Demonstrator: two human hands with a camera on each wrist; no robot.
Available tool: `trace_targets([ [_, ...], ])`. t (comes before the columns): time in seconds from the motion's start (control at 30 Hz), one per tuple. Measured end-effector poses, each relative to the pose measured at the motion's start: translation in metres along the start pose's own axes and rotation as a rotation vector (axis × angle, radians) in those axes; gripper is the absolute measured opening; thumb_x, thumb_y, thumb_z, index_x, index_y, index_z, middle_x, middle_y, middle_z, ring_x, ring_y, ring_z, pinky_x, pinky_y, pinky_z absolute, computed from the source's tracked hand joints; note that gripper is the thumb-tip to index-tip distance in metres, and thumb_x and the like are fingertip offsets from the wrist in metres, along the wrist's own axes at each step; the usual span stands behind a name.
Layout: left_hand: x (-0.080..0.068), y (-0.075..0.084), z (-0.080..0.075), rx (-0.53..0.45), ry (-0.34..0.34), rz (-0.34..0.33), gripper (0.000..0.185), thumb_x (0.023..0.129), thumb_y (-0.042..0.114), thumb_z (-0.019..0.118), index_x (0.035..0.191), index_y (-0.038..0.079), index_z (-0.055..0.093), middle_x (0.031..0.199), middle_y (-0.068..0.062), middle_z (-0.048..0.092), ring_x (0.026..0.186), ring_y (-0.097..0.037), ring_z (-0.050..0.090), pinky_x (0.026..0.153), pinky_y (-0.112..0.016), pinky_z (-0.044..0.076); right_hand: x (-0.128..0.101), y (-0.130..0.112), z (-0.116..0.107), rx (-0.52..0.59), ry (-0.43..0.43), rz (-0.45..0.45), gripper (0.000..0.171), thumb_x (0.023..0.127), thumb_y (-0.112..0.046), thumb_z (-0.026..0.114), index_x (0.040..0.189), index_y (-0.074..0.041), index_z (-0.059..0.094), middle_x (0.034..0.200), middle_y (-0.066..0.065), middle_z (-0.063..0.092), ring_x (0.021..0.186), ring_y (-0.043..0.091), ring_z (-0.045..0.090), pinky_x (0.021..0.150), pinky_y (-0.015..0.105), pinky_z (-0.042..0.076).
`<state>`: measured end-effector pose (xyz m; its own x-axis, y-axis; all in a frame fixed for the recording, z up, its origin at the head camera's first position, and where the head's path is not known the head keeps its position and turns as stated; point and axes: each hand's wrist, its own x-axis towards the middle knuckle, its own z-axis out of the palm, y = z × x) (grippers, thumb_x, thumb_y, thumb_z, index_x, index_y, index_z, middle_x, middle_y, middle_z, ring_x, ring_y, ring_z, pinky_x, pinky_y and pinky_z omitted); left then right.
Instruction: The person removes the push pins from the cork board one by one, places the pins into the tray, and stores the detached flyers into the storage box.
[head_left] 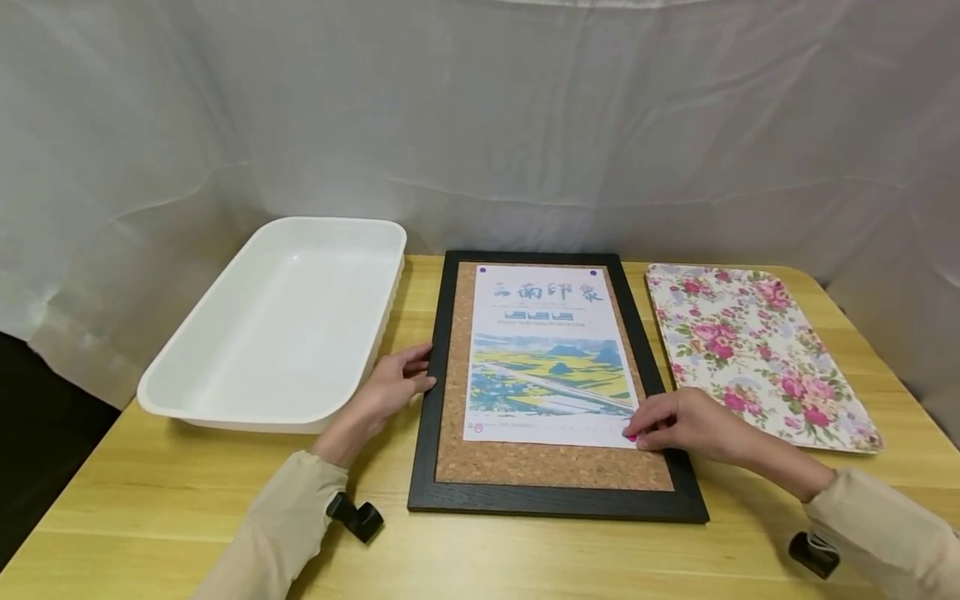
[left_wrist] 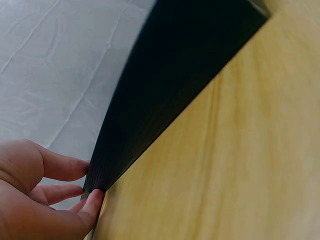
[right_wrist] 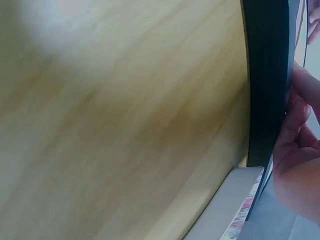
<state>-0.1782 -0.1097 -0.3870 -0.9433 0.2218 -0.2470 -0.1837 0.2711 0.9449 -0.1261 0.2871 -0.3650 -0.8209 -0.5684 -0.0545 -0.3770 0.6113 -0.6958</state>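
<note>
A black-framed corkboard (head_left: 555, 467) lies on the wooden table with a printed landscape poster (head_left: 551, 375) on it. My right hand (head_left: 693, 425) pinches a pink pushpin (head_left: 632, 437) between thumb and fingertips, at the poster's lower right corner. Purple pushpins sit at its upper left (head_left: 482, 270) and upper right corners; a pink pushpin (head_left: 478, 428) shows at the lower left. The fingertips and thumb of my left hand (head_left: 390, 383) rest against the outer left side of the frame (left_wrist: 145, 95). In the right wrist view, the frame hides the pushpin.
Left of the board stands a white plastic tray (head_left: 277, 333), close behind my left wrist. A flower-patterned tray (head_left: 750, 350) lies to the right, partly beside my right hand. Grey cloth (head_left: 510, 125) hangs along the table's back edge.
</note>
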Motion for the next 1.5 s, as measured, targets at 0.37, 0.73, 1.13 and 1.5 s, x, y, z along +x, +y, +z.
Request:
trace_targets([
  [0.37,-0.0007,-0.0008,-0.0004,-0.002,0.0,0.006,0.061,0.094,-0.006,0.054,0.15,0.0,0.031,0.139,-0.024,0.042,0.128,-0.035,0.042,0.103,-0.042,0.04,0.004,-0.0028,-0.0018,0.019,-0.035,0.017,0.008,0.083,-0.009,0.075,0.089,-0.012,0.079,0.091,-0.002,0.071,0.082,0.008,0.064,0.061,0.026,0.054],
  [0.73,0.0004,-0.0023,-0.0003,0.005,-0.004,0.016,0.061,0.094,-0.006,0.055,0.15,0.0,0.031,0.139,-0.024,0.042,0.128,-0.035,0.042,0.103,-0.042,0.04,0.0031,-0.0041,-0.0024,0.028,-0.059,0.029,0.008,0.084,-0.007,0.074,0.089,-0.011,0.078,0.087,-0.004,0.07,0.068,0.006,0.061,0.056,0.025,0.051],
  [1.13,-0.0006,-0.0023,0.0008,0.018,0.005,0.016,0.06,0.094,-0.006,0.055,0.149,-0.001,0.032,0.138,-0.024,0.044,0.127,-0.034,0.042,0.102,-0.042,0.041,0.0024,-0.0031,-0.0037,0.027,-0.078,-0.013,0.006,0.086,-0.007,0.073,0.088,-0.012,0.076,0.076,-0.011,0.066,0.06,0.005,0.052,0.054,0.024,0.048],
  [1.5,0.0003,-0.0032,-0.0009,0.031,0.007,0.01,0.06,0.095,-0.004,0.055,0.15,0.001,0.032,0.138,-0.023,0.044,0.127,-0.034,0.041,0.102,-0.043,0.04,0.0021,0.0018,-0.0018,0.005,-0.037,-0.106,0.009,0.085,-0.01,0.074,0.093,-0.01,0.079,0.09,-0.006,0.07,0.076,0.005,0.062,0.058,0.025,0.051],
])
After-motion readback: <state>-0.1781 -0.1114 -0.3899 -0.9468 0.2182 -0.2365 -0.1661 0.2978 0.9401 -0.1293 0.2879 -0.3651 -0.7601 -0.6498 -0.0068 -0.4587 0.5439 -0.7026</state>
